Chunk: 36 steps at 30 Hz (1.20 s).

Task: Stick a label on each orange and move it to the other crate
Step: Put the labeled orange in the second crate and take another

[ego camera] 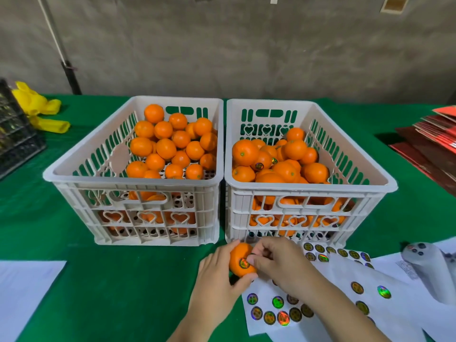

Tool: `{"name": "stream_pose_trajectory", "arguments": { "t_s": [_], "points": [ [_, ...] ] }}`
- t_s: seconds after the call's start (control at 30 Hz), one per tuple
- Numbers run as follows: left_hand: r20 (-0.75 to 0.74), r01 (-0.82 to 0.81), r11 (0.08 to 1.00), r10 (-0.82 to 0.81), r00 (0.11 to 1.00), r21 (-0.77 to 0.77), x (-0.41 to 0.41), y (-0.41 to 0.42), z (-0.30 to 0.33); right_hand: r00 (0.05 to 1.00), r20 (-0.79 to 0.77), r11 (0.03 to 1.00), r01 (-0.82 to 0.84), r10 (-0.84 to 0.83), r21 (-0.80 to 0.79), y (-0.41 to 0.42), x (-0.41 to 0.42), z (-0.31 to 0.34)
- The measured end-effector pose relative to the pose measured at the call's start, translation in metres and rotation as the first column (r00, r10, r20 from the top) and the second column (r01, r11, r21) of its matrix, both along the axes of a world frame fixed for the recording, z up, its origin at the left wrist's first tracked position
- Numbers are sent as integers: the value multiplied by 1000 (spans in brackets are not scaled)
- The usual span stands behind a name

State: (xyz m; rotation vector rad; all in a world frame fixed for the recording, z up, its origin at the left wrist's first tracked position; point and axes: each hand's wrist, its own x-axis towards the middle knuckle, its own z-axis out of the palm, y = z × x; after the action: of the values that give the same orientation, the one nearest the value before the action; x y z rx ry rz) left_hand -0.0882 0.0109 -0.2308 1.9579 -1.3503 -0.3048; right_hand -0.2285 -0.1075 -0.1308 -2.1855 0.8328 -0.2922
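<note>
Round orange fruit gripped in left hand, round holographic label facing up (no clear long axis), right hand fingertips pinched at label, before white slotted plastic crates.

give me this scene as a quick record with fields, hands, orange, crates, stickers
left hand: left hand grips the held orange
right hand: right hand presses the label onto it with fingertips
left crate: left crate holds oranges, no labels visible
right crate: right crate holds oranges, some labelled
sticker sheets: sticker sheets lie on the green table, under the right forearm
</note>
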Motion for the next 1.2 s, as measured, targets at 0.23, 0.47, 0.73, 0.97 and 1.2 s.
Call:
{"name": "stream_pose_trajectory", "arguments": {
  "t_s": [0.23,0.47,0.73,0.97,1.2],
  "points": [
    [4,-2,1000,2,1000,12,-1,-1,0,992,-127,998,-36,29,-53,-4,14,-1],
    [-99,-22,1000,21,995,-12,3,0,-1,998,-56,1000,-28,28,3,-4,13,-3],
    [-149,-23,999,28,988,32,2,-1,4,934,224,847,127,-277,515,-8,2,-11],
    [-211,-14,999,23,977,45,2,-3,8,986,153,974,34,-70,223,1,-6,-41],
    [-566,-47,990,-39,824,-136,2,10,11,945,327,980,-66,1,188,17,-5,-37]
  ]
}}
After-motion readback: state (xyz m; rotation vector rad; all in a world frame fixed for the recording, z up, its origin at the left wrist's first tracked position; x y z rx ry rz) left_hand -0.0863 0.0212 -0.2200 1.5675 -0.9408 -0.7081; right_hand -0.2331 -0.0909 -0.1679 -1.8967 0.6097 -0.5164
